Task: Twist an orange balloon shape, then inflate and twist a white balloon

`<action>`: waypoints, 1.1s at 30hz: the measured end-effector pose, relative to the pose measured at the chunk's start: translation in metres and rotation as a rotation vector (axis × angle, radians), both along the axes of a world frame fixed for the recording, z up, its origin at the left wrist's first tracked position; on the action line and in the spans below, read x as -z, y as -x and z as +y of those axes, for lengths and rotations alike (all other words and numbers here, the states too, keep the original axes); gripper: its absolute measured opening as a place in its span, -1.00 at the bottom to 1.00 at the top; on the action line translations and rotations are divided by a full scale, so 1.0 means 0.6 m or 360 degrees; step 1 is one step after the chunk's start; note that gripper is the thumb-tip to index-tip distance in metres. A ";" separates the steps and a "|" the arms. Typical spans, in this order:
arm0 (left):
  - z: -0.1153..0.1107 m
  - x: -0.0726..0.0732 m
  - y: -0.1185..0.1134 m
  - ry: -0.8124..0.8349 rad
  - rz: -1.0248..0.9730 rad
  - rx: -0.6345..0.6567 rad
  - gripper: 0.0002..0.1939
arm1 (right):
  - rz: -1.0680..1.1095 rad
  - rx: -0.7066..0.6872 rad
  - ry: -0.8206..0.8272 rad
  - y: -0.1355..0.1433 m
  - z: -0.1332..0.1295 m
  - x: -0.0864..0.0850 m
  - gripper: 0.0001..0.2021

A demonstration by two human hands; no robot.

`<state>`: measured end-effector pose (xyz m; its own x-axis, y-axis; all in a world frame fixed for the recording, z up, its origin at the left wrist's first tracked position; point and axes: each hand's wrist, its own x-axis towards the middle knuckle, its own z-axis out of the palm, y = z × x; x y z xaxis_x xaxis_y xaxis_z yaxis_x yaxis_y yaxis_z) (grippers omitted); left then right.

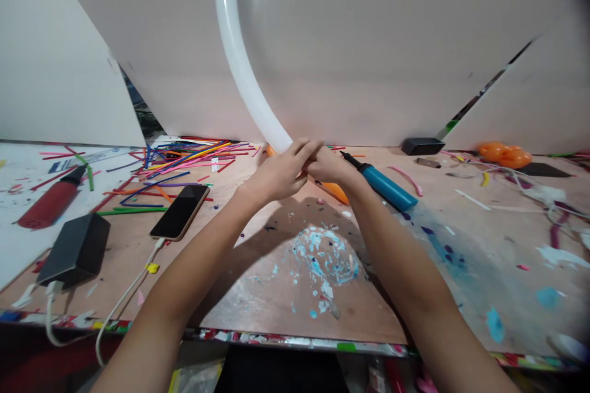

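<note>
A long white inflated balloon (244,73) rises from my two hands and curves up and left past the top of the view. My left hand (281,175) is closed round its lower end. Pressed against it, my right hand (322,163) has its fingers bent; what they grip is hidden between the hands. An orange thing (335,191), perhaps a balloon, shows just below my right hand. The blue hand pump (387,187) lies on the table to the right of my hands, its black nozzle pointing up and left.
Uninflated balloons (198,156), a phone (179,212), a black box (76,252) and a red pump (53,199) lie left. A small black box (423,146) and orange balloon shape (504,155) lie right. Pale panels (345,43) stand behind the table (258,295).
</note>
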<state>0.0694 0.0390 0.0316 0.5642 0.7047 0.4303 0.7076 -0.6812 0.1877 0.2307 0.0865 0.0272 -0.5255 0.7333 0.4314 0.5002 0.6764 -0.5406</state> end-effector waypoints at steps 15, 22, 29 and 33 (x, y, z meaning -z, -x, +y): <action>0.048 0.007 0.054 0.0441 -0.0490 0.0142 -0.79 | -0.0208 -0.0129 0.0033 -0.011 -0.004 -0.022 -0.63; 0.048 -0.016 0.076 0.0968 -0.1049 0.0314 -0.70 | 0.0013 -0.0150 0.0163 -0.042 -0.016 -0.039 -0.59; 0.030 -0.025 0.049 0.1413 -0.1865 0.0707 -0.81 | 0.0352 0.0161 -0.0412 -0.011 -0.013 -0.017 -0.67; 0.034 -0.017 0.042 0.1325 -0.1833 0.0611 -0.71 | 0.0188 0.0127 -0.0465 0.005 -0.013 -0.005 -0.73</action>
